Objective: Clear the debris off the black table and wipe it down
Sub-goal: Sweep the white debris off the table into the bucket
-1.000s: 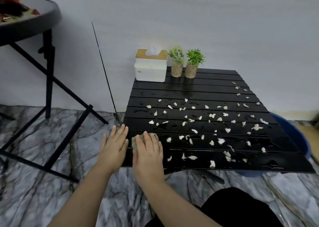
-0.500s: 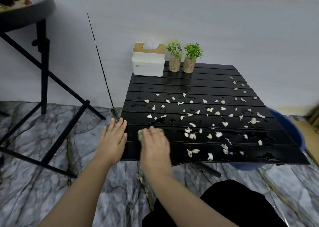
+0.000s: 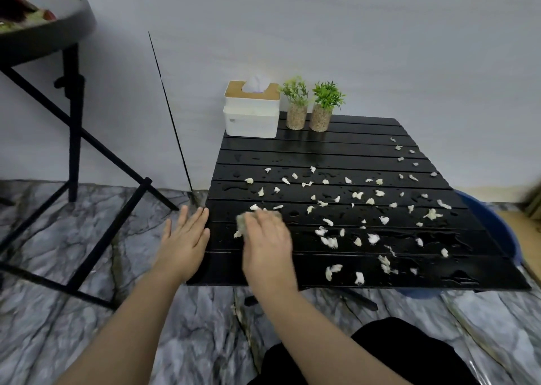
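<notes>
The low black slatted table (image 3: pixel 322 153) is wet and strewn with several small white scraps of debris (image 3: pixel 329 242). My right hand (image 3: pixel 268 242) lies palm down on the table's near left part, pressing a pale greenish cloth (image 3: pixel 242 222) that shows only at my fingertips. My left hand (image 3: pixel 184 239) is flat with fingers apart, held just off the table's left edge, holding nothing.
A white tissue box (image 3: pixel 251 112) and two small potted plants (image 3: pixel 311 106) stand at the table's back left. A blue basin (image 3: pixel 494 226) sits on the floor under the right side. A taller round black table (image 3: pixel 44 36) stands at left on the marble-patterned floor.
My right hand has slid the cloth rightward and farther onto the table, pushing nearby scraps to the right. The left hand stays by the left edge.
</notes>
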